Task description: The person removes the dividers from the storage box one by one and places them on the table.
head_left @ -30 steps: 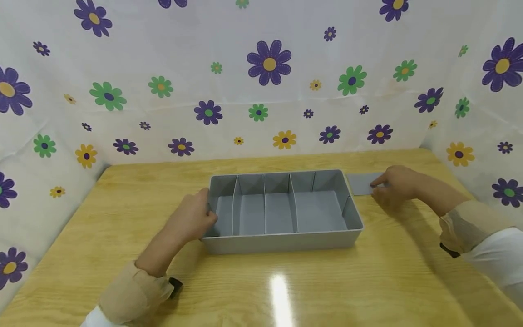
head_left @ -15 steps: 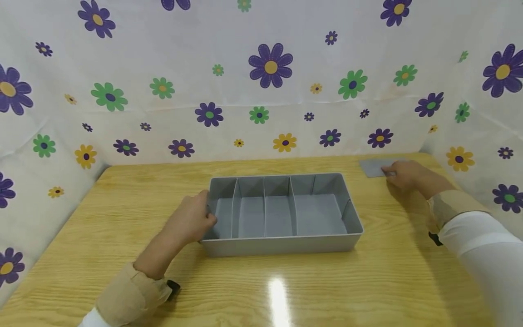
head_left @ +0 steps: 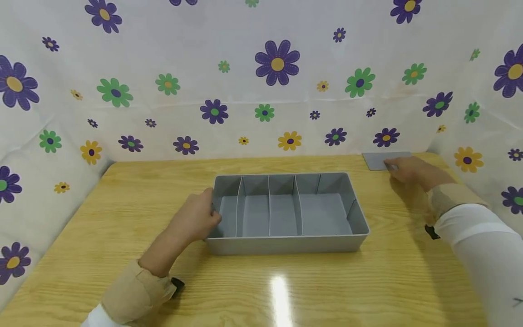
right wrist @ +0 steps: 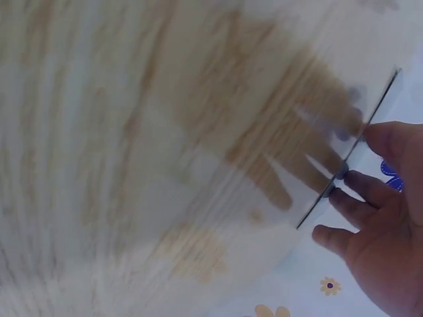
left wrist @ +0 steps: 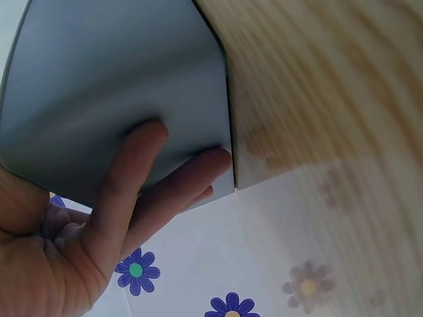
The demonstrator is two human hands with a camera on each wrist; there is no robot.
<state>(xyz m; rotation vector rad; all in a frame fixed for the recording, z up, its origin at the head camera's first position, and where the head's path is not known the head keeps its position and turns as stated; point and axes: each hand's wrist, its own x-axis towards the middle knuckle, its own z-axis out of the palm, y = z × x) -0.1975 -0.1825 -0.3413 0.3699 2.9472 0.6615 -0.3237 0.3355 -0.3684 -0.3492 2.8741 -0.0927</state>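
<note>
A grey divided storage box (head_left: pixel 286 244) lies mid-table with its compartments facing up. My left hand (head_left: pixel 195 218) grips its left side wall at the rim. In the left wrist view, fingers (left wrist: pixel 125 178) lie along the outer face of the box wall (left wrist: pixel 165 86). At the back right corner, a flat grey divider panel (head_left: pixel 375 161) lies close to the rear curtain. My right hand (head_left: pixel 410 170) pinches its near right part. The right wrist view shows the panel edge-on (right wrist: pixel 378 100), between thumb and fingers, with part of the right hand (right wrist: pixel 390 244) out of frame.
Thin partitions (head_left: pixel 268 204) split the box into several compartments, the rightmost one widest. A wooden table (head_left: pixel 261 295) extends around it. A white flowered curtain (head_left: pixel 229 45) stands along the back and both sides.
My right hand has carried the divider panel from beside the box's right end to the back right, up near the curtain. My left hand stays on the box, which has not moved.
</note>
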